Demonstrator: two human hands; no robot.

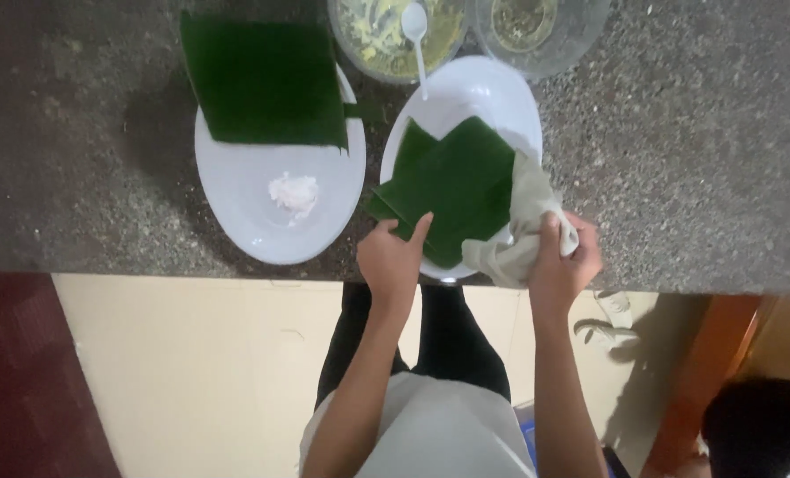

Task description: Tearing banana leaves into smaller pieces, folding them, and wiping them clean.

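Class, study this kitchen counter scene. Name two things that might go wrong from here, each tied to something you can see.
1. The white oval plate under the banana leaf pieces overhangs the counter's edge; pressing on it with the left hand or the cloth in the right hand might tip it off.
2. The white spoon leans out of the bowl of yellowish mixture over that plate; a nudge may knock it out.
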